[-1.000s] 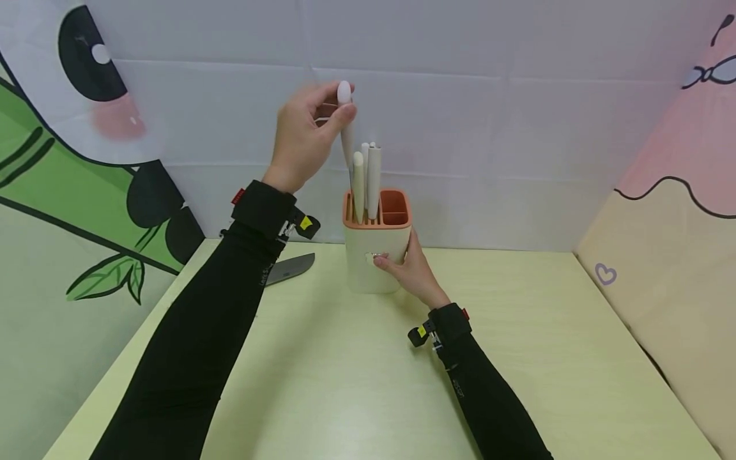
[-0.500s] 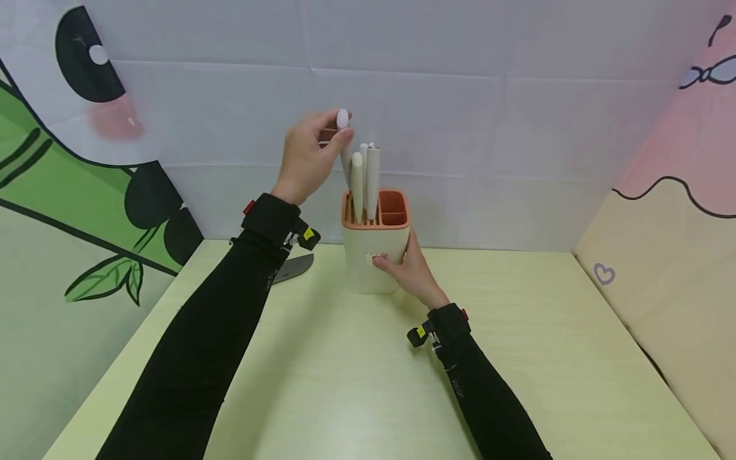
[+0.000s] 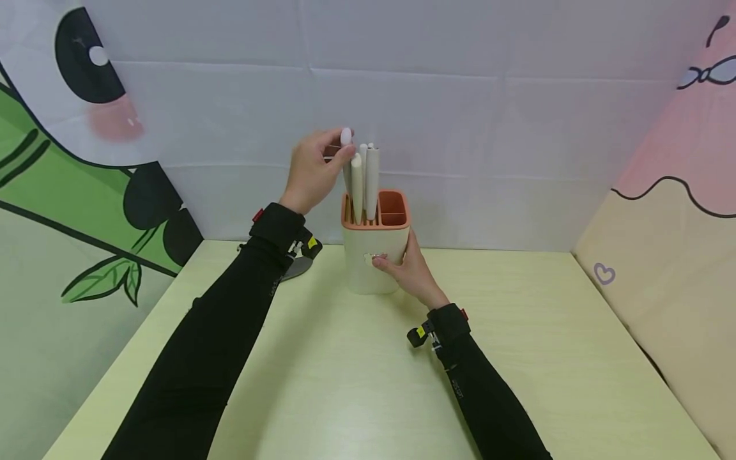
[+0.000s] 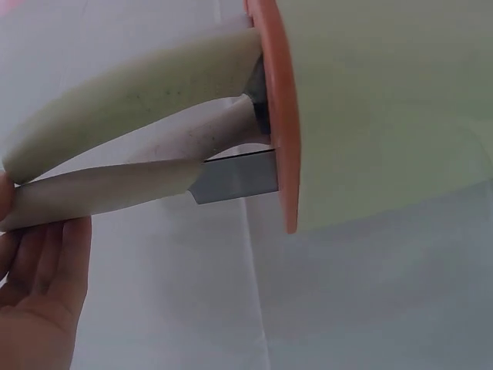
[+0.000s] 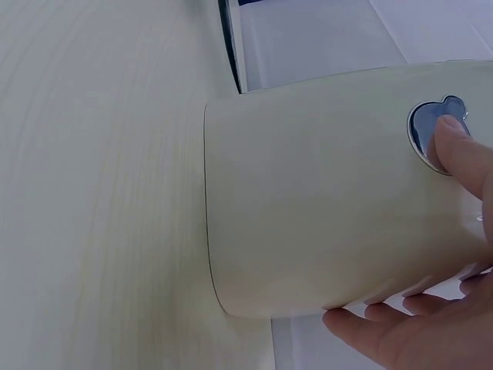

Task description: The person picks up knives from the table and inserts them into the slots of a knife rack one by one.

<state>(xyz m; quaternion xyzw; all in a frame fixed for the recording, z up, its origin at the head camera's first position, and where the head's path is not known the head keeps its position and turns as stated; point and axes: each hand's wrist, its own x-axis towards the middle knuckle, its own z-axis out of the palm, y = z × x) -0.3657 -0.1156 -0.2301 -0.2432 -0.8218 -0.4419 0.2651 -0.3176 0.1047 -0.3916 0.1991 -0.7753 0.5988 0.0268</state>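
Observation:
My left hand [image 3: 315,167] pinches the end of a white-handled knife [image 4: 108,190] between thumb and fingers. Most of its blade is down in a slot at the left of the knife block [image 3: 376,265]; a short stretch of steel shows above the orange top in the left wrist view. Several other pale handles [image 3: 372,182] stand upright in neighbouring slots, one right beside the held handle. With its thumb on the shiny badge at the front and its fingers along the right side, my right hand [image 3: 415,273] grips the cream block, which stands upright on the table.
A loose grey knife blade [image 3: 298,268] lies on the table [image 3: 356,370] left of the block, mostly hidden behind my left forearm. Two open compartments [image 3: 393,207] fill the right of the block's top. A pale cloth wall [image 3: 460,153] rises close behind.
My left hand has come down with the knife, whose blade has slid deeper into the block's slot. The left forearm now covers more of the loose blade. My right hand stays put.

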